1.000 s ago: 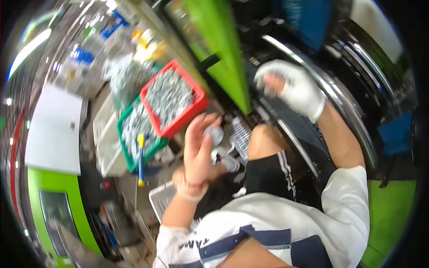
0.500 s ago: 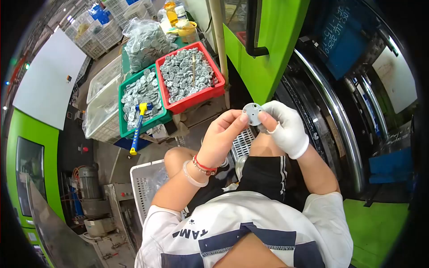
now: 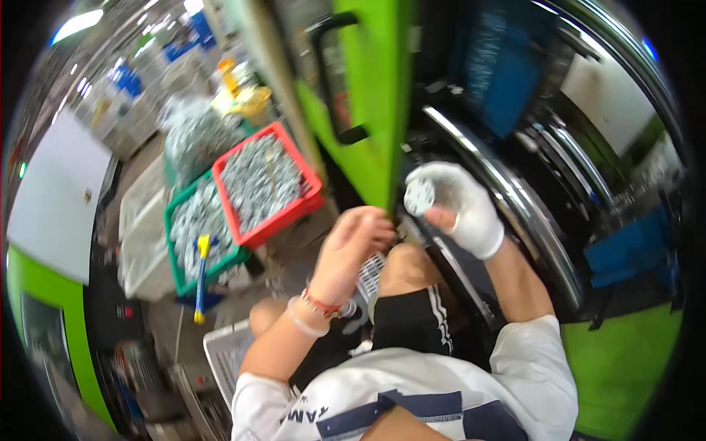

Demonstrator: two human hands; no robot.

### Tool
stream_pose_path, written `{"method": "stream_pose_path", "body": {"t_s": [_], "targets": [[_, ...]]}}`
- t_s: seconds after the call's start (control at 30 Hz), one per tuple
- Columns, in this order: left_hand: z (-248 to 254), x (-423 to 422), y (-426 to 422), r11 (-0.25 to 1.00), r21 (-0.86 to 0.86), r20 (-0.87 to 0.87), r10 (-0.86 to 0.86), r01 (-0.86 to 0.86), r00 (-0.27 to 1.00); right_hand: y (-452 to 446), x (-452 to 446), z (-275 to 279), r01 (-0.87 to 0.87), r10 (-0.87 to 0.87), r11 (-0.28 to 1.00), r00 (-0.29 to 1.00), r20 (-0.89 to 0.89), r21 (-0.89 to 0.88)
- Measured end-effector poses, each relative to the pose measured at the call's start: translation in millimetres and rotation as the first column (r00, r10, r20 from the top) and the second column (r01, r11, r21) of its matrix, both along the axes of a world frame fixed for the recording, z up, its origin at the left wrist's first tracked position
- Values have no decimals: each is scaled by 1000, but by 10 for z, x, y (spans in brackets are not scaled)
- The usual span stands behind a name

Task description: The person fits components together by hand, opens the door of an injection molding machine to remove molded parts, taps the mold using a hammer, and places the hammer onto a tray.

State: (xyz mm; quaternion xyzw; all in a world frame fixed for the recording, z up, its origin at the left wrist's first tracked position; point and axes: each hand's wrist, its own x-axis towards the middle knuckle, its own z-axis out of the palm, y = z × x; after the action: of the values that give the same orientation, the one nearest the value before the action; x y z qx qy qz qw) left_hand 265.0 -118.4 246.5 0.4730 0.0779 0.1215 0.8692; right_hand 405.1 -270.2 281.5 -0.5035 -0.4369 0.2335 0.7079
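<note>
In my gloved right hand (image 3: 465, 209) is a round grey metal disc (image 3: 420, 196), pinched between the thumb and fingers. My bare left hand (image 3: 353, 253) is a short way to the left, near the lower tip of the green machine door (image 3: 371, 88). Its fingers are curled and blurred, and whether they hold anything cannot be made out. A red tray (image 3: 315, 192) full of small grey discs overlaps a green tray (image 3: 176, 277) with more of them. A hammer (image 3: 201, 290) with a yellow and blue handle lies on the green tray's edge.
Metal machine bars (image 3: 507, 184) run along the right, with blue blocks (image 3: 625, 250) beside them. A clear bag of discs (image 3: 193, 143) stands behind the trays. White crates (image 3: 140, 250) are at the left. A white basket (image 3: 220, 353) is by my left leg.
The disc, held by both hands half a second ago, is now in my right hand alone. My left hand has moved away from it. The view has shifted and blurred.
</note>
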Motion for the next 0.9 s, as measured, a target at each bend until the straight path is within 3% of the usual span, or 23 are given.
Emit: {"method": "stream_pose_path", "body": {"t_s": [0.03,0.07,0.1,0.13,0.2,0.27,0.3,0.33,0.4,0.47,0.53,0.57,0.6,0.8,0.87,0.9], "targets": [[28,130,55,960,227,52,155,-163,986,-124,291,57,93,-99,993,992,85,68],[76,265,136,844,420,153,295,-332,943,-280,584,153,304,-321,946,929,184,115],[154,410,243,714,498,287,400,-492,871,-512,1100,162,392,-421,907,844,333,155],[237,560,346,552,531,430,478,-643,766,-732,1348,206,543,-581,814,770,266,205],[475,886,441,431,483,580,494,-762,648,-1221,2133,103,770,-769,630,600,218,101],[617,1171,503,538,449,558,455,-713,694,-1586,2708,-114,881,-872,471,456,177,48],[663,1300,491,600,427,529,441,-676,725,-1782,3128,-323,925,-886,381,364,286,2],[530,1417,698,543,437,525,494,-717,693,-1941,3490,-494,958,-877,283,274,394,-36],[444,1542,755,470,418,495,599,-777,629,-1995,3739,-586,947,-907,314,322,272,-71],[416,1584,780,471,395,526,588,-788,615,-2021,4016,-717,944,-896,330,324,303,-33],[435,1575,716,523,371,505,579,-767,640,-1950,3979,-601,981,-883,164,193,428,-104],[423,1576,722,513,379,498,589,-770,637,-1911,4038,-588,973,-909,189,225,352,-133],[411,1571,735,497,388,490,602,-776,630,-1902,4106,-604,990,-874,102,138,466,-102],[406,1579,723,505,411,534,542,-759,649,-1850,4238,-619,985,-882,146,173,438,-96],[424,1578,689,507,389,516,572,-769,638,-1826,4058,-490,984,-824,134,177,538,-120],[408,1567,712,499,409,524,557,-764,644,-1833,4043,-490,978,-838,185,209,505,-98]]}}
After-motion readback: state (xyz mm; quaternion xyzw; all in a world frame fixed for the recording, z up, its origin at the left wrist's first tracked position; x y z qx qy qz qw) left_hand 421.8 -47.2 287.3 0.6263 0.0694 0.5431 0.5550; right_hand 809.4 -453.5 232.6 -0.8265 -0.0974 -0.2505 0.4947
